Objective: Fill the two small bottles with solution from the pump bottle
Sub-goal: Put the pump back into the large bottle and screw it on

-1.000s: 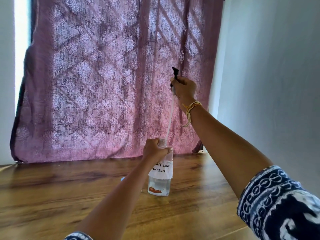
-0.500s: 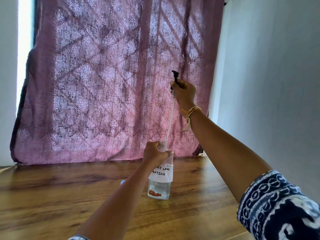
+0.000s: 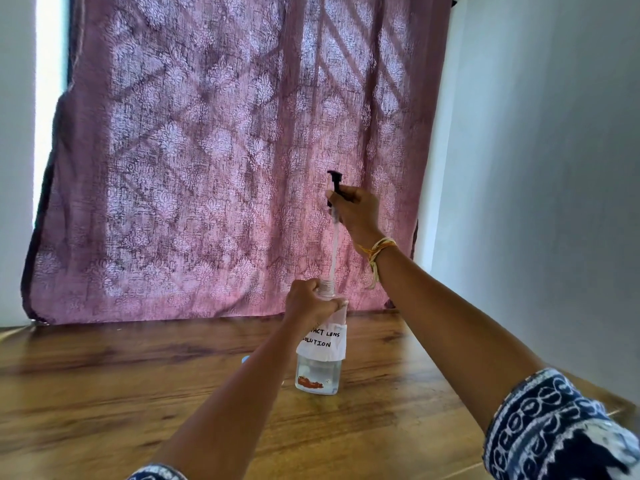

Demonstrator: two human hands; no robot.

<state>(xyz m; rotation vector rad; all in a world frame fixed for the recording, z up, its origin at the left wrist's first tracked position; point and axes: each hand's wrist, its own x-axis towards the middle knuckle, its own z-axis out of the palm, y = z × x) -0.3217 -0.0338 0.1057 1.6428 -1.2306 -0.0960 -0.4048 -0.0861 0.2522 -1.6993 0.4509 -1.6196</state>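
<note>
small bottles mostly hidden, just a blue bit past the left forearm. left hand fingers wrapped round the pump bottle neck, standing mid wooden table. right hand fingers pinch the black pump head, tube still in the bottle. pink curtain far side.

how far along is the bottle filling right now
Early. Done: the pump head is unscrewed and lifted clear of the pump bottle. In hand: the right hand holds it high, tube tip at the neck, while the left hand steadies the bottle. Left: filling both small bottles; neither is clearly in view.
</note>
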